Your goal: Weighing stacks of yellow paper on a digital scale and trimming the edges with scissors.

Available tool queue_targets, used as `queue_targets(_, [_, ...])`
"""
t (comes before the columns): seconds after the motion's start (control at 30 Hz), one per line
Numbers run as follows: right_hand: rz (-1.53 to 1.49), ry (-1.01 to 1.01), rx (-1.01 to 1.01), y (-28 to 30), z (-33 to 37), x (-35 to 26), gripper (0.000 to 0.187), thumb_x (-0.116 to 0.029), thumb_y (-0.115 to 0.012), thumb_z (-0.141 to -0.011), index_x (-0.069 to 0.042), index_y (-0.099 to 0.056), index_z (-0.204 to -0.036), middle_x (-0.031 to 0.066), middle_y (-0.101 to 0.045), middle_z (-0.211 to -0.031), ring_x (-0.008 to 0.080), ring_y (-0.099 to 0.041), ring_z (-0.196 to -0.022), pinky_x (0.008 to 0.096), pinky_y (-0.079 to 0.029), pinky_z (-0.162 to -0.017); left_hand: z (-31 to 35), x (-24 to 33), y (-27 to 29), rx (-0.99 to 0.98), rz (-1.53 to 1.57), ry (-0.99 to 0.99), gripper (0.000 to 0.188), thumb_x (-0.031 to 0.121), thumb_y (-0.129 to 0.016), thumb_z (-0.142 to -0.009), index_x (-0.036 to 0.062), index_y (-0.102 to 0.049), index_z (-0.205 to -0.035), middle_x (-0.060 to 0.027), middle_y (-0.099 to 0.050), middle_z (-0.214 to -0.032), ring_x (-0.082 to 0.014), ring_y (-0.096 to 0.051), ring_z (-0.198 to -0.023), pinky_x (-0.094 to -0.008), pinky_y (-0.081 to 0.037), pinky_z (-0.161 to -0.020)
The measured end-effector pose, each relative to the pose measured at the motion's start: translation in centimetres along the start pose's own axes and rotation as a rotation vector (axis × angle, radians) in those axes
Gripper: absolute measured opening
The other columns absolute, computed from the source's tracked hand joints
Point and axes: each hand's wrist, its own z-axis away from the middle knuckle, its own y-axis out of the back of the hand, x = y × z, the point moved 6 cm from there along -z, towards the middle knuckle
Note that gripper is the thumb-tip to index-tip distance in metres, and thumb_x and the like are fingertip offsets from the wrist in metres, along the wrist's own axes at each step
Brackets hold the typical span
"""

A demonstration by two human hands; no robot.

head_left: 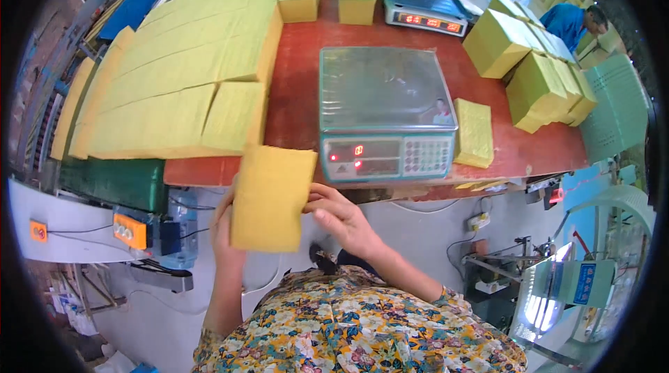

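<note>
Head view: yellow stack (273, 199) lies between the fingers. Left hand (223, 227) grips its left side; right hand (341, 221), fingers loosely parted, meets its right edge.

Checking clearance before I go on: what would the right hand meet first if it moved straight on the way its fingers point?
Most likely the yellow block held in the left hand: the right hand has its fingertips at the block's right edge, though actual contact is unclear.
</note>
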Motion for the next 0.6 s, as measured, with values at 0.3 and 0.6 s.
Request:
queue_targets(0.3, [0.771,0.485,0.377,11.8,-6.0,-13.4,0.041,-0.011,-0.069,-0.082,-0.011,-0.063,-0.122,0.0223,-0.049,-0.140,0.0470,-0.041,-0.130,0.0527,-0.036,-0.109,-10.2,2.0,-19.4,-0.080,1.197,0.434,0.058,0.047,-0.036,-0.101,0.0064,-0.047,-0.141,-0.0135,-0.057,-0.134,-0.0273,-0.057,-0.122,-0.0450,-0.047,-0.102])
queue_targets(0.6, [0.898,0.464,0.262,23.6,-15.9,-12.6,0.030,-0.013,-0.066,-0.083,-0.007,-0.069,-0.113,0.0166,-0.061,-0.126,0.0355,-0.053,-0.124,0.0510,-0.041,-0.102,-17.4,-2.0,-30.6,-0.032,1.313,0.605,0.048,0.038,-0.034,-0.105,0.0047,-0.047,-0.136,-0.0150,-0.050,-0.140,-0.0286,-0.051,-0.128,-0.0459,-0.045,-0.104])
